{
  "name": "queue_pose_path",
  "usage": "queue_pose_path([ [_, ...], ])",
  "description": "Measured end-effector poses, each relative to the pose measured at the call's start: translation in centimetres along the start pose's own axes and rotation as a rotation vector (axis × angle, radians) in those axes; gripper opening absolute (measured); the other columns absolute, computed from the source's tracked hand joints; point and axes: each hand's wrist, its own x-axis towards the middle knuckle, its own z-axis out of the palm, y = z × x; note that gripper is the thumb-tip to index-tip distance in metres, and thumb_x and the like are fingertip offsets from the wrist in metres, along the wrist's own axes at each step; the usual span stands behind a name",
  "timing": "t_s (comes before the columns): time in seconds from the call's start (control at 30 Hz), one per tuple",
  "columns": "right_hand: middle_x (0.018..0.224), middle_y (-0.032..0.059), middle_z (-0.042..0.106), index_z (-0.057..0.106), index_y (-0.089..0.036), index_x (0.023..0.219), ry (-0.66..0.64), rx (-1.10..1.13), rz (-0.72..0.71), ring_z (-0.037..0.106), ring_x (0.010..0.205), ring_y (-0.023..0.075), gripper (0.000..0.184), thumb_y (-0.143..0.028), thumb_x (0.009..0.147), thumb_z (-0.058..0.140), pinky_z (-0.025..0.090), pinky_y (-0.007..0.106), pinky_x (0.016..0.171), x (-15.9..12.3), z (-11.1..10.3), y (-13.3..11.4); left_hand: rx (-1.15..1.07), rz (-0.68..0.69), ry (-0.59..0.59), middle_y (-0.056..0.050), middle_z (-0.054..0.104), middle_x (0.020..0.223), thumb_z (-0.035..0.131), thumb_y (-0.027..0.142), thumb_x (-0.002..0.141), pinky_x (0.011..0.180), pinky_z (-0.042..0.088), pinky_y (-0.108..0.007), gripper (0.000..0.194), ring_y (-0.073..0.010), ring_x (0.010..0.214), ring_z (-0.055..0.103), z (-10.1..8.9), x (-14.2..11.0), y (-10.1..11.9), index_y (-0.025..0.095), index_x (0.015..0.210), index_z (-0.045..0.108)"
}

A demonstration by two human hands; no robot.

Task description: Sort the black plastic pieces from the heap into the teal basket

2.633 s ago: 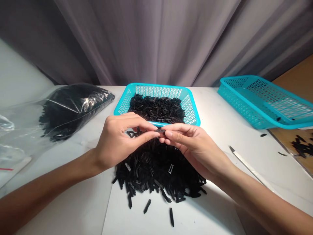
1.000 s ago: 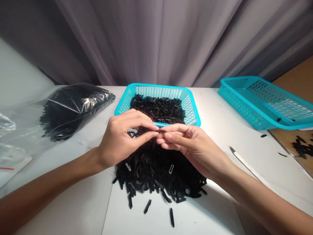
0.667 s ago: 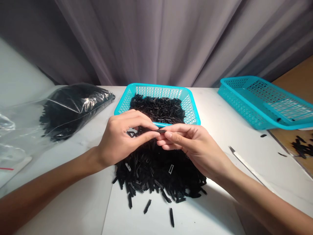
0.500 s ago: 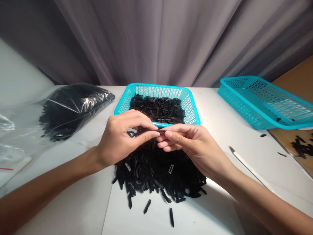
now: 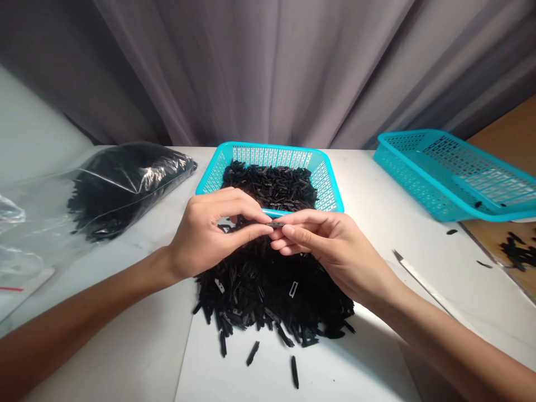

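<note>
A small narrow black plastic piece [image 5: 275, 225] is pinched at its two ends between my hands. My left hand [image 5: 224, 231] grips one end with thumb and forefinger. On the other end, my right hand [image 5: 320, 237] closes thumb and fingers, its lower fingers curled beneath. Below my hands spreads a heap of similar black pieces [image 5: 272, 296], a few of them with pale, shiny faces. Just beyond stands a turquoise basket [image 5: 335, 192] with more black pieces [image 5: 272, 184] inside; my hands partly cover its near rim.
At left lies a clear plastic bag [image 5: 129, 184] filled with black pieces. A second turquoise basket [image 5: 419, 178] stands at right. Nearer is a white-handled craft knife [image 5: 431, 287]. More black pieces [image 5: 519, 251] lie on a brown surface at the right edge. A grey curtain [image 5: 268, 72] hangs behind.
The held piece has turned slightly, so a lighter face of it shows. Both hands stay almost in place.
</note>
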Motion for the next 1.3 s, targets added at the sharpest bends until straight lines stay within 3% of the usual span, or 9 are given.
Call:
queue_pose_path([
  [0.1,0.092,0.0054,0.081,0.077,-0.016,0.099,0.041,0.098,0.090,0.076,0.080,0.0114,0.011,-0.021,0.089,0.073,0.062,0.018,0.078,0.1,-0.1,0.1,0.074,-0.226,0.102,-0.002,0.077,0.087,0.076,0.025,0.085,0.063,0.053,-0.023,0.006,-0.0130,0.077,0.069,0.0,0.3,-1.9,0.019,0.087,0.076],
  [0.2,0.107,0.0120,0.079,0.075,-0.013,0.109,0.087,0.216,0.184,0.076,0.097,0.0161,0.019,-0.015,0.094,0.063,0.060,0.022,0.092,0.1,0.1,0.0,0.158,-0.317,0.142,-0.006,0.073,0.113,0.078,0.030,0.083,0.070,0.053,-0.026,0.038,-0.0165,0.092,0.067,-0.1,0.4,-3.2,0.020,0.119,0.069],
  [0.3,0.119,0.0143,0.076,0.071,-0.011,0.117,0.072,0.249,0.213,0.072,0.111,0.0191,0.027,-0.006,0.093,0.058,0.056,0.026,0.101,-0.1,0.4,-0.1,0.128,-0.172,0.015,-0.005,0.072,0.110,0.075,0.028,0.086,0.080,0.054,-0.029,0.028,-0.0175,0.099,0.066,0.0,0.2,-2.1,0.019,0.112,0.070],
  [0.43,0.125,0.0108,0.074,0.068,-0.015,0.122,-0.029,0.186,0.129,0.071,0.112,0.0173,0.031,-0.007,0.094,0.059,0.056,0.027,0.100,-0.4,0.8,0.0,0.064,0.004,-0.172,-0.004,0.071,0.102,0.076,0.021,0.085,0.089,0.053,-0.032,0.010,-0.0166,0.096,0.065,0.4,-0.3,0.3,0.019,0.094,0.074],
  [0.63,0.127,0.0068,0.073,0.059,-0.021,0.132,-0.067,0.109,0.028,0.068,0.117,0.0171,0.041,-0.006,0.093,0.058,0.049,0.034,0.108,-0.8,0.9,0.3,0.092,0.109,-0.102,-0.006,0.072,0.095,0.073,0.011,0.084,0.085,0.053,-0.032,0.006,-0.0175,0.093,0.065,0.8,-0.7,0.7,0.017,0.085,0.073],
  [0.9,0.128,0.0060,0.072,0.056,-0.025,0.132,-0.053,-0.097,-0.081,0.065,0.122,0.0200,0.039,-0.015,0.095,0.062,0.045,0.042,0.112,-0.8,0.7,0.5,0.125,0.167,-0.053,-0.006,0.073,0.090,0.074,0.008,0.083,0.082,0.055,-0.032,0.008,-0.0175,0.088,0.065,0.8,-0.7,0.9,0.015,0.083,0.071],
  [1.0,0.127,0.0059,0.072,0.059,-0.026,0.126,-0.011,-0.242,-0.160,0.065,0.122,0.0206,0.035,-0.019,0.093,0.067,0.050,0.039,0.107,-0.6,0.5,0.5,0.197,0.257,-0.006,-0.005,0.074,0.089,0.074,0.007,0.082,0.079,0.056,-0.033,0.010,-0.0180,0.086,0.065,0.5,-0.6,1.0,0.016,0.085,0.071],
  [1.17,0.105,0.0046,0.076,0.068,-0.021,0.098,0.005,-0.356,-0.200,0.072,0.100,0.0189,0.011,-0.027,0.090,0.071,0.056,0.034,0.094,-0.4,0.3,-0.1,0.269,0.327,-0.004,-0.003,0.076,0.086,0.074,0.007,0.082,0.076,0.057,-0.033,0.014,-0.0178,0.083,0.065,0.1,-0.6,1.0,0.018,0.090,0.070],
  [1.3,0.092,0.0032,0.075,0.070,-0.020,0.092,0.007,-0.414,-0.196,0.072,0.088,0.0181,0.013,-0.031,0.086,0.075,0.058,0.032,0.085,-0.5,0.4,-0.4,0.283,0.335,-0.025,-0.001,0.076,0.085,0.073,0.008,0.083,0.075,0.057,-0.032,0.016,-0.0171,0.081,0.065,0.0,-0.7,0.8,0.020,0.092,0.069],
])
